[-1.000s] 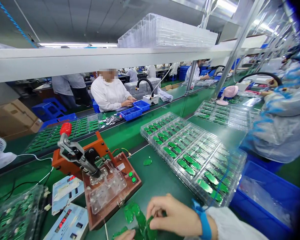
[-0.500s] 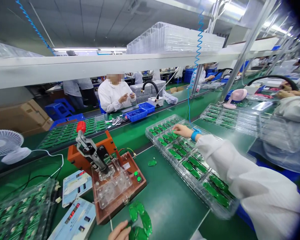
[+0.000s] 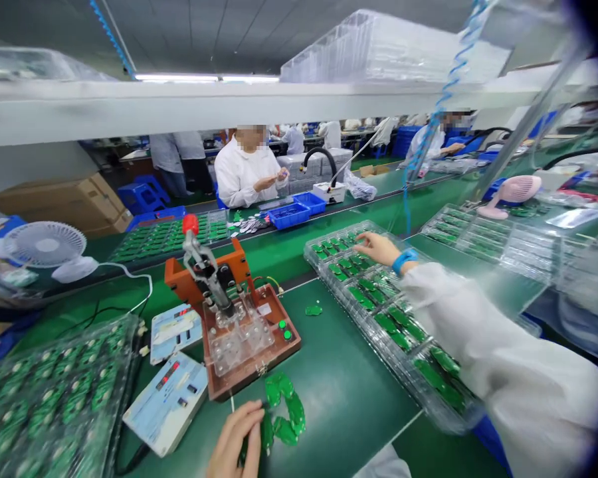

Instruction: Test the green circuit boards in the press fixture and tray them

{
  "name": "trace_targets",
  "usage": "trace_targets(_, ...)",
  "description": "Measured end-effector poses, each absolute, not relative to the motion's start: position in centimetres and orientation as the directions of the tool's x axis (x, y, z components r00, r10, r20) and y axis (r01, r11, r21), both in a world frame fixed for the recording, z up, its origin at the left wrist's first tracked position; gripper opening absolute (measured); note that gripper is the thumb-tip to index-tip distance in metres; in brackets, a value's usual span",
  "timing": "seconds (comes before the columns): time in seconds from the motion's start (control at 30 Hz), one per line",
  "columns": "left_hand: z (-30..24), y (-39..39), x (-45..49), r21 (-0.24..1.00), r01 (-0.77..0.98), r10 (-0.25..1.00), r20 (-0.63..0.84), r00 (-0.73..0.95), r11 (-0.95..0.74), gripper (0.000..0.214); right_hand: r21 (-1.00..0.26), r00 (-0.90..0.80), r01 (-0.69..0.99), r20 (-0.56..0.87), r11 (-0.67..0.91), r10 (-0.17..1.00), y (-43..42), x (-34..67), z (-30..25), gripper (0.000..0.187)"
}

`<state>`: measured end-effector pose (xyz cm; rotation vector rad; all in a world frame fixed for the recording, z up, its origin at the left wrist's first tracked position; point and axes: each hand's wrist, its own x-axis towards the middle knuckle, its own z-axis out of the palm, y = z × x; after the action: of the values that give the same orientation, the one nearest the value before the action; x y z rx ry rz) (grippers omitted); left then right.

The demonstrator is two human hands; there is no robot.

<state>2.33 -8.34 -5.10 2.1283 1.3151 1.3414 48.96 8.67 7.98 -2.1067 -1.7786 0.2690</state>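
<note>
My left hand (image 3: 236,438) is at the lower middle of the head view, its fingers curled on the edge of a green circuit board (image 3: 266,431). Beside those fingers, several more boards (image 3: 295,411) form a rough ring on the green bench. My right hand (image 3: 377,249), with a blue wristband (image 3: 404,259), is over the far part of a clear plastic tray (image 3: 351,315) filled with green boards. Its fingertips are drawn together low over a compartment; what they hold, if anything, is hidden. One single board (image 3: 313,310) lies between the tray and a wooden test fixture (image 3: 252,378).
The fixture has a red-handled toggle clamp (image 3: 190,224). Left of it are two blue-and-white counter boxes (image 3: 172,405), another board tray (image 3: 54,398) and a white fan (image 3: 44,244). A shelf beam (image 3: 194,109) crosses above. A co-worker (image 3: 249,169) sits across the conveyor.
The view has shifted, so the bench items sit farther right. My left hand shows more and reaches farther to the boards. My right hand stays over the tray's far part.
</note>
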Motion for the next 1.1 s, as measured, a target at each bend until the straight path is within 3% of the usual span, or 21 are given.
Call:
trace_targets(0.17,-3.8,-8.0,1.5,0.696,0.531,0.860,0.492,0.138,-0.483,0.015,-0.500,-0.147,0.857,0.001,0.128,0.989,-0.6,42.7,11.2,0.038)
trace_targets(0.23,-3.5,-7.7,0.7,0.712,0.530,0.879,0.450,0.158,-0.460,0.014,-0.612,-0.420,0.742,-0.106,0.274,0.901,-5.2,39.1,11.8,0.032)
trace_targets(0.37,-3.0,-7.2,-2.2,0.695,0.541,0.878,0.322,0.354,-0.473,0.012,-0.791,-0.682,0.551,-0.244,0.265,0.690,-10.8,32.5,9.5,0.025)
trace_targets(0.47,-2.7,-6.9,-4.1,0.658,0.559,0.836,0.211,0.506,-0.505,0.014,-0.826,-0.647,0.502,-0.162,0.257,0.745,-10.1,29.5,4.7,0.025)
trace_targets(0.6,-2.2,-6.5,-4.7,0.624,0.613,0.821,0.083,0.564,-0.485,0.025,-0.802,-0.487,0.538,-0.042,0.262,0.872,-6.3,28.1,-1.0,0.030)
trace_targets(0.77,-1.7,-6.2,-4.0,0.599,0.647,0.810,0.003,0.587,-0.471,0.032,-0.788,-0.559,0.524,-0.033,0.322,0.828,-3.3,27.7,-3.3,0.031)
trace_targets(1.1,-2.6,-6.0,-3.9,0.594,0.643,0.802,0.007,0.598,-0.484,0.024,-0.765,-0.624,0.520,-0.036,0.381,0.780,-2.8,27.6,-3.6,0.027)
